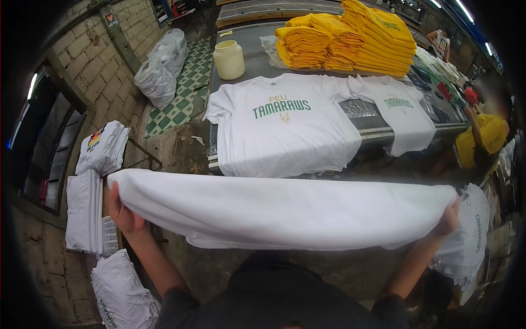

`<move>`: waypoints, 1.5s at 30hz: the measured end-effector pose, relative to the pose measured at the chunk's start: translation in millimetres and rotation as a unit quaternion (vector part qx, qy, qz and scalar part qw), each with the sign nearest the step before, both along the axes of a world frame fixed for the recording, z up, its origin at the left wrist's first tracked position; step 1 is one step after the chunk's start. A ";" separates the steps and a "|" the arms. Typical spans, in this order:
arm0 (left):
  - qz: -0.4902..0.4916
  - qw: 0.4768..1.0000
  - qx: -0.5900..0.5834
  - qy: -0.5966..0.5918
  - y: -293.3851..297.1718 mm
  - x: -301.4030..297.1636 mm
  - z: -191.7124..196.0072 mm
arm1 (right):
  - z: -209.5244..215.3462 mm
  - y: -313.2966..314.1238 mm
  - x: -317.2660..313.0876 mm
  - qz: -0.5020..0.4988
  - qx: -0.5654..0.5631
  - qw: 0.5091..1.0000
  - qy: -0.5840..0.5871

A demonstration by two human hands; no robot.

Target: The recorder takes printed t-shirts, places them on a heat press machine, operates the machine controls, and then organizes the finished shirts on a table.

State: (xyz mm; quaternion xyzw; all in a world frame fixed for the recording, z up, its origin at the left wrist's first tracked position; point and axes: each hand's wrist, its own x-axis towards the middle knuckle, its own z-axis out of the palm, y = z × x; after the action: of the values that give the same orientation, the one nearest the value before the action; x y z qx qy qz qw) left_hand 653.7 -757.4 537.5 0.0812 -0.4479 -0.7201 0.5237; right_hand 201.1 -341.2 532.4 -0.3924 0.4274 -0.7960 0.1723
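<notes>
A white cloth, probably a folded T-shirt (285,211), stretches across in front of me between both hands. My left hand (125,213) is closed on its left end, and my right hand (450,215) grips the right end. The cloth hangs in the air with its lower edge sagging. Just beyond it, a white T-shirt with green and gold print (279,131) lies spread on the dark table (252,57), its hem at the near edge. To its right lies a smaller white printed T-shirt (402,118), partly hanging over the edge.
Stacks of yellow shirts (350,41) and a cream plastic jar (228,60) stand on the table. White folded shirts (85,211) are piled at my left, more printed white shirts (466,236) at my right. Filled plastic bags (159,71) sit by the wall. A person in yellow (485,137) is at the right.
</notes>
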 end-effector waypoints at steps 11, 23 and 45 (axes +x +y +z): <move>0.468 0.878 -0.044 -0.083 -113.1 -18.1 28.6 | -2.6 -245.5 3.4 0.562 0.277 0.758 0.182; 0.167 0.955 0.064 -0.235 -301.3 -62.3 114.3 | 37.9 -449.9 -132.8 0.182 0.105 0.976 -0.060; 0.033 0.898 0.273 -0.343 -137.9 -215.8 -172.1 | -149.1 -255.8 -223.2 0.053 0.333 0.923 -0.186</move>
State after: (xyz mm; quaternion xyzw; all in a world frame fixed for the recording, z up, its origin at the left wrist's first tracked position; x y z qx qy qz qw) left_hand 437.8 -895.3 365.3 0.4773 -0.3825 -0.7243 0.3182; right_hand -22.2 -597.1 383.3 -0.1800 0.6063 -0.6563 0.4115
